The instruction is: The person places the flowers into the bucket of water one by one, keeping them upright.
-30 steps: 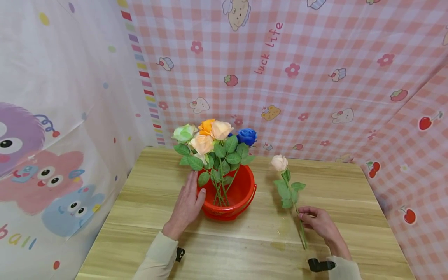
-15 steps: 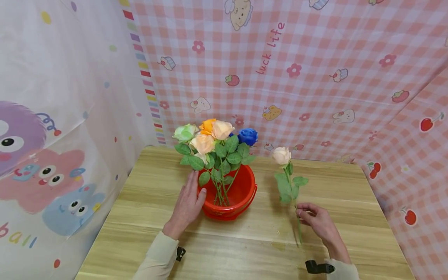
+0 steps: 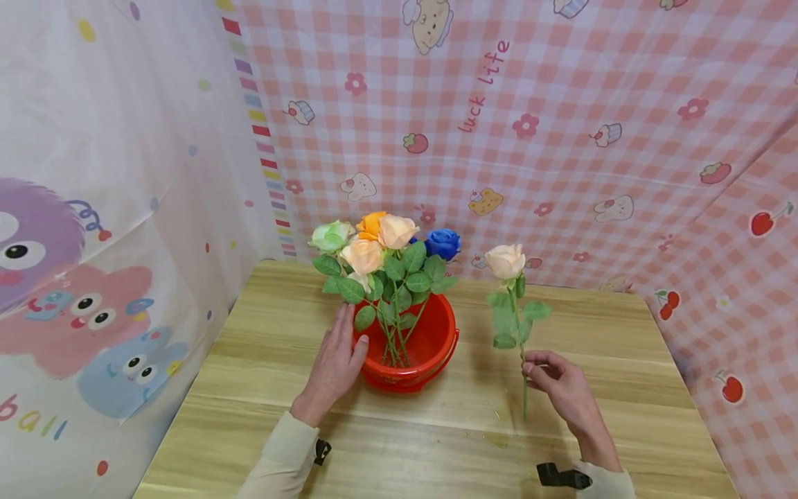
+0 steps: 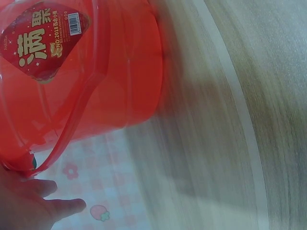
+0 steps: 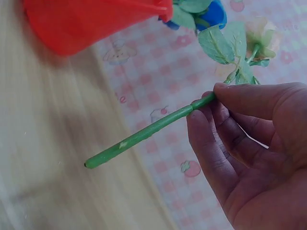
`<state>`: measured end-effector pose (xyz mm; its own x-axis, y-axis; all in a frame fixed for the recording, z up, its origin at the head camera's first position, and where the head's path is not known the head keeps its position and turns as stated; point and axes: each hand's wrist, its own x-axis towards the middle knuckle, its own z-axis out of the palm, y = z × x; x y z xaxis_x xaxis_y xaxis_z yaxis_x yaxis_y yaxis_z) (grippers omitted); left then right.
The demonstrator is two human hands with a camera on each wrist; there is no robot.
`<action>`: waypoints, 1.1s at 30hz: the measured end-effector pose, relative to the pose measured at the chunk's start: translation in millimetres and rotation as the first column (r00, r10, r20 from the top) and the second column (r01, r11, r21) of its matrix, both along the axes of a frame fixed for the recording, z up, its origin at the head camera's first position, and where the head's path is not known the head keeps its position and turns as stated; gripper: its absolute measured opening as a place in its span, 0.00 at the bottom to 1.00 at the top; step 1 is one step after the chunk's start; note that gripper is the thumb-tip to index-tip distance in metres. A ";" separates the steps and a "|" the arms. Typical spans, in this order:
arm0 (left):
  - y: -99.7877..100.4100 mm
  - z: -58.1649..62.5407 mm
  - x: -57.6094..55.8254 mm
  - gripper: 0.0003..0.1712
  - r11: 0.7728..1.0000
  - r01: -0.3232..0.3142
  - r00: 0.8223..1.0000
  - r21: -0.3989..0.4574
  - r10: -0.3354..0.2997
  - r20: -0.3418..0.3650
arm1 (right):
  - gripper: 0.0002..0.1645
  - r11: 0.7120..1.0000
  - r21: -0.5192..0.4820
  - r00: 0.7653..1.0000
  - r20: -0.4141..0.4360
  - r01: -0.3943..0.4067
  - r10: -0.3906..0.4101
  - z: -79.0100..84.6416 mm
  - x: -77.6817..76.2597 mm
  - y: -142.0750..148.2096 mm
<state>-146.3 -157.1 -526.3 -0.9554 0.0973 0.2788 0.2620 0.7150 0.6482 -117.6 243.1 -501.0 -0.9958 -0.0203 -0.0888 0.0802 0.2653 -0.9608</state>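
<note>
A pale peach rose [image 3: 506, 262] stands nearly upright in my right hand [image 3: 564, 388], which pinches its green stem between thumb and fingers. In the right wrist view, the cut end of the stem [image 5: 139, 135] sticks out past the fingertips, over the table. My left hand [image 3: 330, 367] rests against the left side of a red bucket [image 3: 430, 357], its fingers straight along the rim. Several roses stand in the bucket, among them a green one [image 3: 330, 236], an orange one [image 3: 371, 225], peach ones [image 3: 364, 256] and a blue one [image 3: 443, 244]. Their stems lean inside the bucket.
The bucket stands on a wood-grain table [image 3: 262, 326] and carries a red label [image 4: 43, 40]. Small wet spots [image 3: 497, 438] show on the tabletop near the right hand. A pink checked cloth [image 3: 386, 90] hangs behind, and a white printed cloth [image 3: 143, 104] hangs at the left.
My right hand has raised the peach rose off the tabletop, tilting it more upright and shifting it slightly left. The left hand and the bucket have stayed in place.
</note>
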 end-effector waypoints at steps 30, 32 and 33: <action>-0.7 -0.7 0.7 0.39 1.000 -0.009 1.000 -0.014 0.009 0.018 | 0.19 0.995 -0.080 0.987 -0.143 0.058 -0.069 47.9 -4.7 -43.8; -0.7 0.1 0.7 0.39 1.000 -0.008 1.000 -0.015 0.008 0.022 | 0.19 0.994 -0.087 0.986 -0.147 0.064 -0.076 51.3 -4.8 -46.8; -0.7 0.5 0.7 0.39 1.000 -0.008 1.000 -0.016 0.008 0.025 | 0.19 0.993 -0.092 0.985 -0.150 0.068 -0.081 53.1 -4.8 -48.5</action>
<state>-145.6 -157.8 -525.8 -0.9628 0.0941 0.2531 0.2402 0.7270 0.6433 -122.4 194.6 -447.9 -0.9965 0.0537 0.0640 -0.0534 0.1797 -0.9823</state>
